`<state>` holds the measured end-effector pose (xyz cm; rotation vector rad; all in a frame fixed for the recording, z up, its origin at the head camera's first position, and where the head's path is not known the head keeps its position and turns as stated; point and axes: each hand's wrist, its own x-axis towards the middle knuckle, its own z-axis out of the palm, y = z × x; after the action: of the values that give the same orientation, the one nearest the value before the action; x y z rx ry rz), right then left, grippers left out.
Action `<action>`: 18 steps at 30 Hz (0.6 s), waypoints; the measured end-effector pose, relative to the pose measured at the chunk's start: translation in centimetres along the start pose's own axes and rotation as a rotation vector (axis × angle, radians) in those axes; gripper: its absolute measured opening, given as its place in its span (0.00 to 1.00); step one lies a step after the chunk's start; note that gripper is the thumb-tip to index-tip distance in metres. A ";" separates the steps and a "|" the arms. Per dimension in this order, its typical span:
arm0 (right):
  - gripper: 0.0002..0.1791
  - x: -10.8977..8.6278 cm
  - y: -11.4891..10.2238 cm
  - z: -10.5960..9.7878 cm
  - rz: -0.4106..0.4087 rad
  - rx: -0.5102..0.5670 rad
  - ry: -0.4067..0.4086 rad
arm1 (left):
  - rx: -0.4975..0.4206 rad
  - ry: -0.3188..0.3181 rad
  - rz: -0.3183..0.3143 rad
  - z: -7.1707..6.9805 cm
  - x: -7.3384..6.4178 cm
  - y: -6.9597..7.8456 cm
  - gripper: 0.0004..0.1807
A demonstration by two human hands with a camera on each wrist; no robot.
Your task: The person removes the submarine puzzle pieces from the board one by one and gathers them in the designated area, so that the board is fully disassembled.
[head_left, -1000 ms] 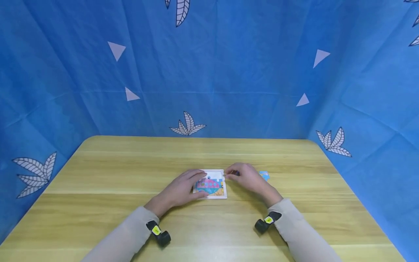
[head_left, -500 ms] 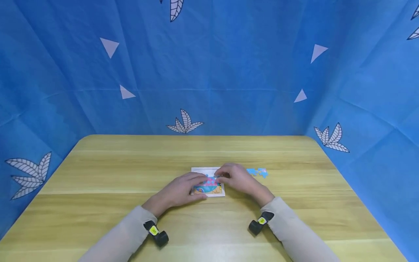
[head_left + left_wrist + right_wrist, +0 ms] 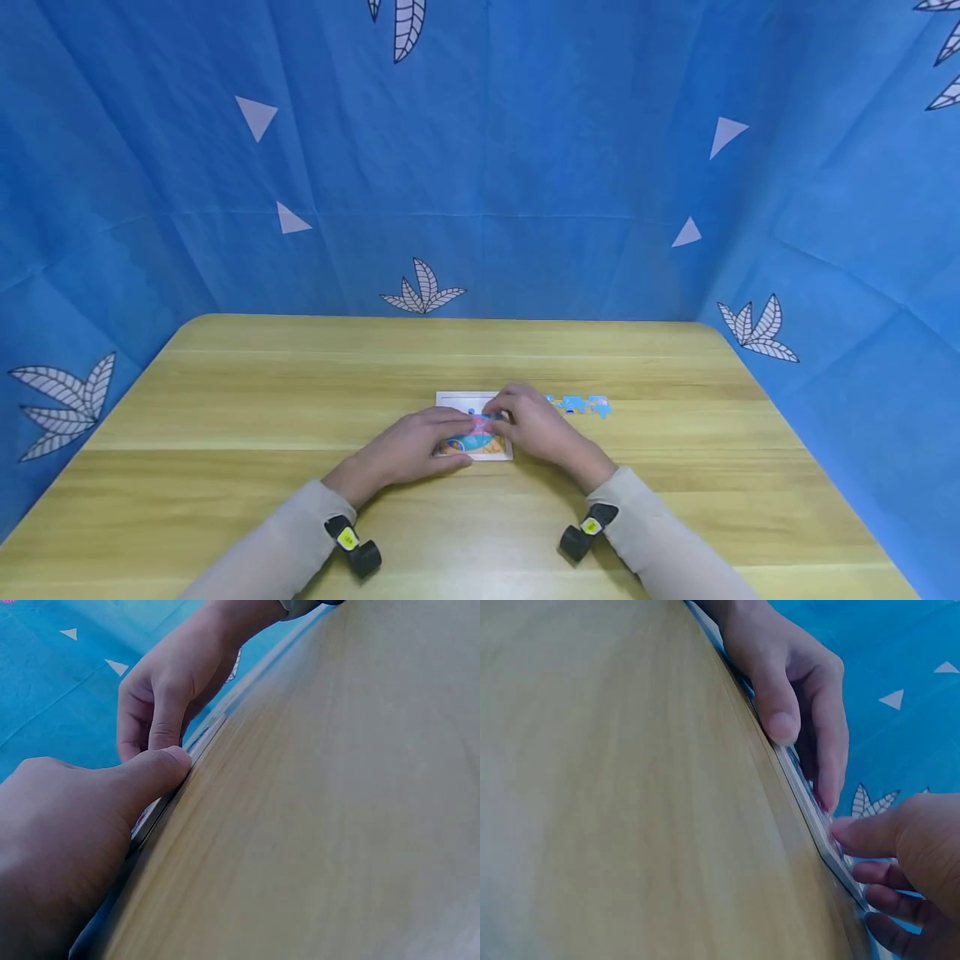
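A white-framed jigsaw puzzle (image 3: 457, 398) with a pink, teal and sandy picture lies on the table in the head view. The top of its tray is bare white. My left hand (image 3: 420, 442) rests over its left side, fingers extended across the picture and thumb (image 3: 169, 761) on the near edge. My right hand (image 3: 536, 425) is over the right part, thumb and forefinger pinching a small blue puzzle piece (image 3: 497, 416) low against the picture. Fingers mostly hide that piece. In the right wrist view, the tray's edge (image 3: 810, 814) runs beneath both hands.
Several loose blue puzzle pieces (image 3: 573, 404) lie just right of the tray, partly behind my right hand. The wooden table (image 3: 300, 375) extends around it. A blue cloth (image 3: 480, 167) with leaf and triangle prints hangs behind and at both sides.
My right hand has moved left from beside the tray to over the picture, carrying the piece. More loose pieces now show to its right. My left hand has stayed on the tray.
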<state>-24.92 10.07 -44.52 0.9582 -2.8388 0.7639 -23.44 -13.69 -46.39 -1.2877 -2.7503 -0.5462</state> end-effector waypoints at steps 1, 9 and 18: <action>0.07 0.0 -0.1 0.1 0.005 -0.007 0.007 | 0.000 -0.001 0.001 0.1 0.0 0.0 0.32; 0.06 0.0 -1.0 0.4 0.063 -0.028 0.026 | 0.007 -0.007 0.000 0.1 0.0 0.2 0.32; 0.07 0.1 -1.1 0.5 0.088 -0.028 0.004 | 0.019 0.017 0.002 0.2 0.1 0.3 0.33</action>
<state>-24.27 9.04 -44.43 0.8319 -2.8971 0.7309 -23.31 -13.37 -46.44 -1.2757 -2.7338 -0.5272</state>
